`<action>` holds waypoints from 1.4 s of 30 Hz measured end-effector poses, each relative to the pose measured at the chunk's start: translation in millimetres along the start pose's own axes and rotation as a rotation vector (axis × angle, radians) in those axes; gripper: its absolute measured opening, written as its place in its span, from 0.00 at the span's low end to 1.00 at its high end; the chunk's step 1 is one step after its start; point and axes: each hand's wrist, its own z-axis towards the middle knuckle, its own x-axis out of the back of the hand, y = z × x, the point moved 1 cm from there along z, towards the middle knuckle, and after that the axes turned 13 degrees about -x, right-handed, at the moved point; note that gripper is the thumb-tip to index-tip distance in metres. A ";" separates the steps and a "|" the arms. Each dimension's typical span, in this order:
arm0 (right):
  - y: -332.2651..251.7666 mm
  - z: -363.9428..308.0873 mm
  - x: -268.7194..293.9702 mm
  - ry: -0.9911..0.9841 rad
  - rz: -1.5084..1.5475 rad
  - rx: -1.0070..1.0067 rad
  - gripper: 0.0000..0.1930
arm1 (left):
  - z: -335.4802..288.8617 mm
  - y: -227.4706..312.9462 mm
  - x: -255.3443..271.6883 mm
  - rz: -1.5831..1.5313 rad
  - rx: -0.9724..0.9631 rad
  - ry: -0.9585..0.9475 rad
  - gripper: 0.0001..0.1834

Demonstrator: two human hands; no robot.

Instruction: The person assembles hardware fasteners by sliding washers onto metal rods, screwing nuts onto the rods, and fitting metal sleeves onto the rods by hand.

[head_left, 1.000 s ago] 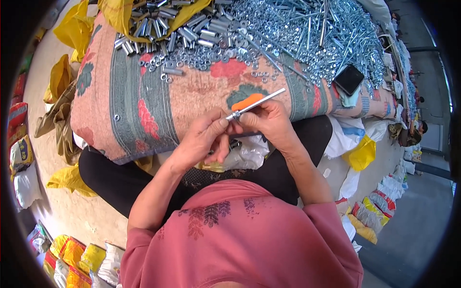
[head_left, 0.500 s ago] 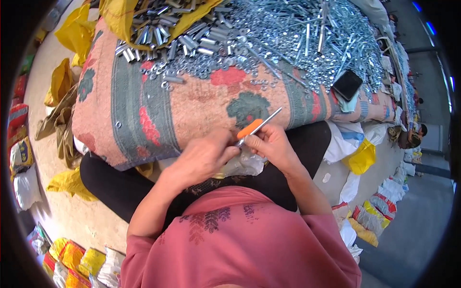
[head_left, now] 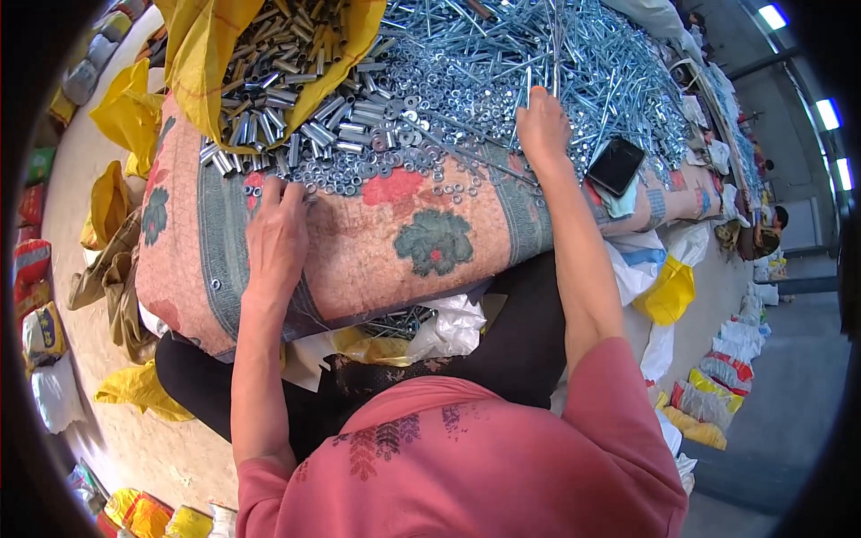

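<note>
My left hand reaches down at the near left edge of the hardware, its bent fingertips among washers and short metal sleeves. What lies under those fingertips is hidden. My right hand is in the pile of long silvery bolts, with its fingers curled beside two longer rods. Whether it grips one of them is hard to make out. All the hardware rests on a padded flowered cloth in front of my crossed legs.
A yellow sack spills sleeves at the far left. A black phone lies on a pale cloth right of the pile. Near my lap, a white plastic bag sits beside more bolts. Yellow bags and sacks lie around on the floor.
My hands were together over my lap with an orange-sleeved bolt; it is no longer in view. Both have moved apart and forward, the left to the washers, the right into the bolts.
</note>
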 end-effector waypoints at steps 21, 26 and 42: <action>-38.8 -169.3 109.1 -1.126 0.998 0.254 0.15 | -16.4 28.7 3.8 -1.846 0.641 0.153 0.13; -42.8 -172.7 111.5 -1.115 1.032 0.171 0.15 | -19.1 31.5 4.9 -1.777 0.637 0.169 0.13; -35.2 -154.2 125.5 -1.099 1.000 0.101 0.15 | -25.5 34.9 9.4 -1.332 0.340 0.007 0.12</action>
